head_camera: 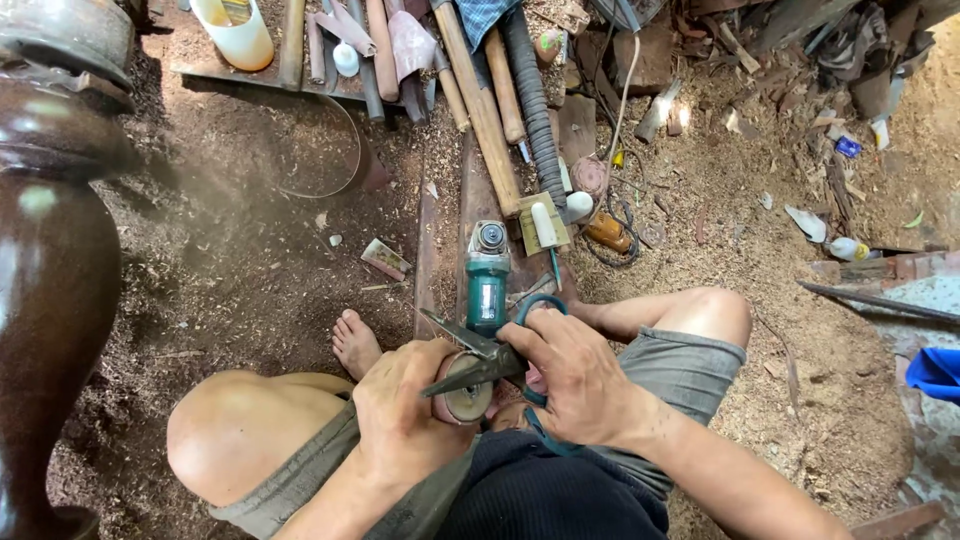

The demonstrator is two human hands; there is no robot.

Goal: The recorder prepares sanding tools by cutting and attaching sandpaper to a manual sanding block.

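**Sawdust floor, scissors on a small disc**

Sawdust is spread everywhere. A yellowish jug (236, 32) is seen up top, contents unclear. Scissors (478, 362) are gripped by the right hand (575, 375); a round disc (462, 398) is clasped by the left hand (400, 410), above the lap. A teal grinder (487, 280) is parked just beyond, wooden handles (480, 105) behind.

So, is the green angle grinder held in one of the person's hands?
No, the angle grinder lies on the ground beyond the hands; the right hand holds scissors.

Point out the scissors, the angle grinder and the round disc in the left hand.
scissors (470, 365): head view, on the dark blades.
angle grinder (487, 285): head view, on its teal body.
round disc (466, 400): head view, on its tan face.
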